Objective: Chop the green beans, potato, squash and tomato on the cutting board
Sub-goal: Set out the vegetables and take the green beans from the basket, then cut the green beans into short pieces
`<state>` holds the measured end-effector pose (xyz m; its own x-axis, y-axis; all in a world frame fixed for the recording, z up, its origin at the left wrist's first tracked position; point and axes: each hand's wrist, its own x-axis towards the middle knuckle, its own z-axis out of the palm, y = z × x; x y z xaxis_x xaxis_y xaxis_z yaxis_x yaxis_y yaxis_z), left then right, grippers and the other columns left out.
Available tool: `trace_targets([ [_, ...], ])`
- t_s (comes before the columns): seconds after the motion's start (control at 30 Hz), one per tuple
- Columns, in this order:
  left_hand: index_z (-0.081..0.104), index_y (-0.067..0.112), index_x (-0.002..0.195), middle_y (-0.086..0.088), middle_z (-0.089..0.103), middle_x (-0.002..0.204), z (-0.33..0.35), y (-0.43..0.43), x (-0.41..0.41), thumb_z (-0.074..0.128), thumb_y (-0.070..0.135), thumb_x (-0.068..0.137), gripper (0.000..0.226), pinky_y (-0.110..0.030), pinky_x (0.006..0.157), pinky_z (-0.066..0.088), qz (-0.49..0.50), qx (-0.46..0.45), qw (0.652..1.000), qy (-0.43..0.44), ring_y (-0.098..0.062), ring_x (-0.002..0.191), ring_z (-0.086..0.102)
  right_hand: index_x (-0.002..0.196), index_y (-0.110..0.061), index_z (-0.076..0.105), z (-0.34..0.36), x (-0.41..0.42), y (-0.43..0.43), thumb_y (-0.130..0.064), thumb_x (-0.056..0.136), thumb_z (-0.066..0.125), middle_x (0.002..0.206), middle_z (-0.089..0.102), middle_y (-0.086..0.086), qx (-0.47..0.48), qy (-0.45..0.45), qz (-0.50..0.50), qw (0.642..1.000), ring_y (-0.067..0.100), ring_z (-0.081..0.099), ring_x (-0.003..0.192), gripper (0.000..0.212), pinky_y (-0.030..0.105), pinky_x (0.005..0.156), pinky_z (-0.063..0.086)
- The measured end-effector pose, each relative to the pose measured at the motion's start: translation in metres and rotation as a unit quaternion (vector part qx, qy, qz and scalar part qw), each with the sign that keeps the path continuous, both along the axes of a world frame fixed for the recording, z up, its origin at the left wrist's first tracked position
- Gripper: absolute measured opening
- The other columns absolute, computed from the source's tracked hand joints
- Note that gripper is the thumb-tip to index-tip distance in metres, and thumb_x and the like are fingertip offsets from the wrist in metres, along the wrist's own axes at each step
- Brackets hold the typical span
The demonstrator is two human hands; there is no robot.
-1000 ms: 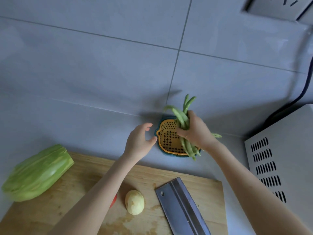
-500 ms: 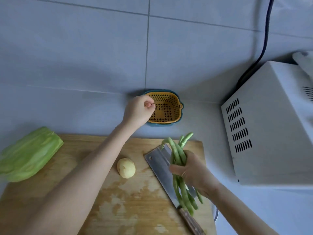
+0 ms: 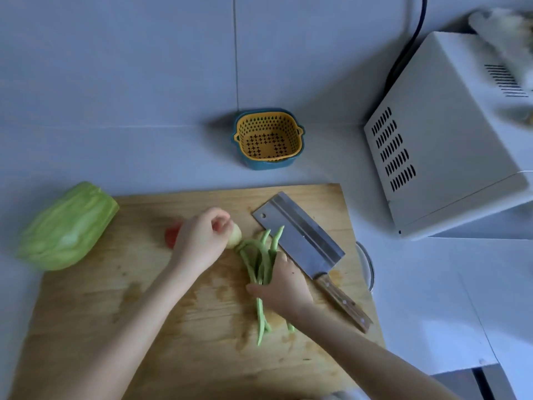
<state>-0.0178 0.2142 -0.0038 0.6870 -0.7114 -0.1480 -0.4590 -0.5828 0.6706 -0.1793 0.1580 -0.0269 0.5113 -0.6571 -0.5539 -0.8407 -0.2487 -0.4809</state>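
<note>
A bunch of green beans (image 3: 261, 256) lies on the wooden cutting board (image 3: 173, 327), and my right hand (image 3: 284, 284) grips it near the middle. My left hand (image 3: 202, 241) curls over the pale potato (image 3: 236, 237), just left of the bean tips. Behind that hand, only a red edge of the tomato (image 3: 170, 236) shows. The pale green squash (image 3: 67, 226) rests on the board's far left corner, half off it. A cleaver (image 3: 297, 235) with a wooden handle lies flat on the board, right of the beans.
An empty yellow colander in a blue bowl (image 3: 268, 138) stands against the tiled wall behind the board. A white appliance (image 3: 441, 134) with vent slots and a black cable (image 3: 403, 47) fills the right side. A round rim (image 3: 366, 267) peeks out at the board's right edge.
My right hand carried the beans from the colander down onto the board beside the cleaver. My left hand left the colander's rim and came down onto the potato.
</note>
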Motion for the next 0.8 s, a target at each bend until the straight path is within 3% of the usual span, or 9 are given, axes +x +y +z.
trace_targets([
  [0.1,0.065,0.025,0.093,0.012,0.062,0.082,-0.006,0.014,-0.020,0.060,0.030,0.087,0.009,-0.021,0.062,0.040,-0.012,0.003,1.000,-0.009,-0.007,0.075,0.057,0.138,-0.009,0.034,0.010,-0.015,-0.007,-0.051,0.077,0.067,0.125,0.053,0.005,-0.003,-0.006,0.036,0.999,0.021,0.052,0.111,0.080,0.023,0.076,0.041],
  [0.2,0.066,0.016,0.092,0.003,0.067,0.080,-0.019,0.026,-0.043,0.055,0.040,0.090,0.027,-0.022,0.059,0.046,-0.024,0.051,0.998,0.006,-0.010,0.071,0.062,0.133,-0.011,0.046,0.021,-0.035,-0.018,-0.049,0.084,0.061,0.125,0.058,0.004,0.000,-0.031,0.043,0.999,0.019,0.056,0.111,0.064,0.028,0.085,0.046],
  [0.27,0.063,0.011,0.078,-0.001,0.063,0.063,-0.025,0.028,-0.057,0.048,0.047,0.092,0.041,-0.025,0.051,0.042,-0.043,0.108,0.993,0.001,-0.016,0.060,0.061,0.114,-0.012,0.060,0.023,-0.052,-0.026,-0.040,0.090,0.055,0.110,0.065,0.003,-0.040,-0.043,0.032,0.998,0.021,0.061,0.102,0.037,0.028,0.080,0.049],
  [0.33,0.054,0.012,0.076,-0.001,0.059,0.057,-0.029,0.028,-0.071,0.042,0.054,0.092,0.046,-0.026,0.047,0.039,-0.039,0.139,0.990,-0.012,-0.019,0.056,0.059,0.092,-0.012,0.060,0.022,-0.070,-0.037,-0.034,0.092,0.049,0.089,0.063,0.002,-0.112,-0.023,0.004,0.993,0.025,0.061,0.087,0.024,0.028,0.060,0.043],
  [0.43,0.046,0.013,0.084,-0.001,0.057,0.075,-0.030,0.022,-0.089,0.043,0.058,0.089,0.045,-0.028,0.050,0.040,0.022,0.123,0.992,-0.036,-0.016,0.065,0.055,0.107,-0.015,0.053,0.012,-0.100,-0.053,-0.045,0.092,0.045,0.103,0.058,0.000,-0.186,0.076,0.017,0.979,0.020,0.054,0.089,0.034,0.027,0.062,0.035],
  [0.5,0.046,0.012,0.086,-0.003,0.052,0.085,-0.027,0.015,-0.102,0.046,0.059,0.087,0.047,-0.028,0.054,0.040,0.061,0.118,0.988,-0.073,-0.019,0.072,0.052,0.108,-0.016,0.047,0.001,-0.116,-0.058,-0.051,0.089,0.047,0.104,0.055,-0.001,-0.167,0.122,0.050,0.977,0.020,0.053,0.092,0.040,0.027,0.064,0.036],
  [0.67,0.053,0.010,0.097,-0.007,0.054,0.097,-0.023,-0.001,-0.124,0.051,0.046,0.090,0.036,-0.034,0.070,0.050,0.097,0.165,0.974,-0.118,-0.024,0.087,0.055,0.115,-0.019,0.043,-0.019,-0.122,-0.063,-0.055,0.080,0.057,0.101,0.053,-0.003,-0.137,0.093,0.125,0.978,0.014,0.047,0.079,0.052,0.024,0.060,0.035],
  [0.8,0.054,0.008,0.097,-0.007,0.056,0.099,-0.026,0.002,-0.129,0.055,0.031,0.092,0.024,-0.029,0.069,0.047,0.100,0.160,0.978,-0.088,-0.023,0.085,0.056,0.105,-0.015,0.047,-0.026,-0.117,-0.068,-0.041,0.085,0.053,0.097,0.060,0.000,-0.160,0.045,0.187,0.968,0.019,0.058,0.081,0.034,0.026,0.059,0.038],
])
